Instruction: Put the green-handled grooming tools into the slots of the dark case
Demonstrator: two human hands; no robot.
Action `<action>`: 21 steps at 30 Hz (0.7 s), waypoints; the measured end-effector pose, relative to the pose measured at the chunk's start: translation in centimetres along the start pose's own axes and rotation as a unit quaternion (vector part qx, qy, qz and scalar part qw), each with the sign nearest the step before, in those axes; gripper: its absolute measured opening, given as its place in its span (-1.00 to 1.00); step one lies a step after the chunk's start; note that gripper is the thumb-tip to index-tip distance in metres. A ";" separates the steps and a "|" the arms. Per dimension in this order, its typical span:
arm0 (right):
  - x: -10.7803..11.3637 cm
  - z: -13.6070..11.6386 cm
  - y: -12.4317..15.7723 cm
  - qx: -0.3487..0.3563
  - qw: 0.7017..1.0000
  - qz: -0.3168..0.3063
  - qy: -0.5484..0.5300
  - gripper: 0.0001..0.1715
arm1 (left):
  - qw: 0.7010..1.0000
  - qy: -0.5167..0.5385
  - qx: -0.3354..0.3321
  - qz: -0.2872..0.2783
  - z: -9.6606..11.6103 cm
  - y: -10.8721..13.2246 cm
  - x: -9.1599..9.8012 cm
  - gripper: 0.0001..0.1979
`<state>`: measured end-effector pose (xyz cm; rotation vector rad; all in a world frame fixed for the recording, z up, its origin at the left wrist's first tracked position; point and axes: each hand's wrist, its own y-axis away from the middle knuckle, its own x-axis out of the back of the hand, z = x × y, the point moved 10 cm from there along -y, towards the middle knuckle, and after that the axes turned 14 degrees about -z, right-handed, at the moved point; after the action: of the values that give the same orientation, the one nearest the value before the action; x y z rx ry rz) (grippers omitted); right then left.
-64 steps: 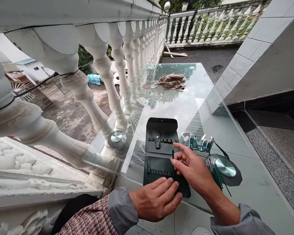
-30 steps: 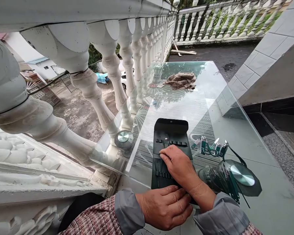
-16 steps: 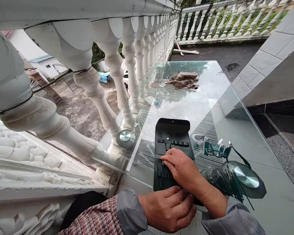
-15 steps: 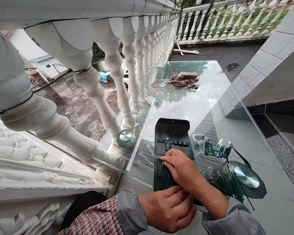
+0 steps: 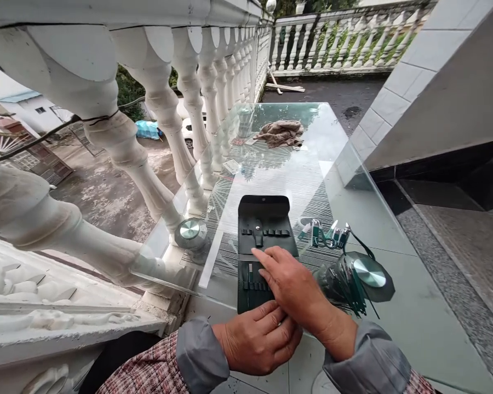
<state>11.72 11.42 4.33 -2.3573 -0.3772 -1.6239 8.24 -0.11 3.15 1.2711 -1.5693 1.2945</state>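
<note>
As the left hand [image 5: 261,339] lay low on the case [image 5: 267,246], the right hand [image 5: 290,279] arched over it

Although both arms came up from the bottom of the view, the hands were posed differently. The left was palm down, its bent fingers laid side by side toward the right across the case's lower right part; whether it gripped the edge or only rested there, I could not tell. The right slanted up and to the left, its heel close over the left fingertips. Its index finger pointed to the middle of the case, and its thumb sat just below, leaving a narrow gap with only case showing through. The other fingers were bent and partly hidden.

The case lay unfolded on the glass table [image 5: 283,175], flap [image 5: 263,203] at the far end. A small tool [image 5: 250,271] sat in the lower loops [image 5: 256,285], near the right thumb. Off to the right lay clippers [image 5: 315,232] and, nearer the person, a bundle of thin tools [image 5: 351,287]. A brown cloth [image 5: 279,133] was crumpled farther back. Grey cuffs [image 5: 201,353] circled both forearms.
</note>
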 end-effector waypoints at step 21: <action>3.3 17.5 10.3 -0.360 0.927 -0.096 0.035 -0.79 | 0.998 -0.054 0.020 -0.037 0.3 0.0 -0.9 -0.68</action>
<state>31.65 8.17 0.75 -2.8162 0.0256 -2.2283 8.54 -0.23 2.21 1.4325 -1.5617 1.2340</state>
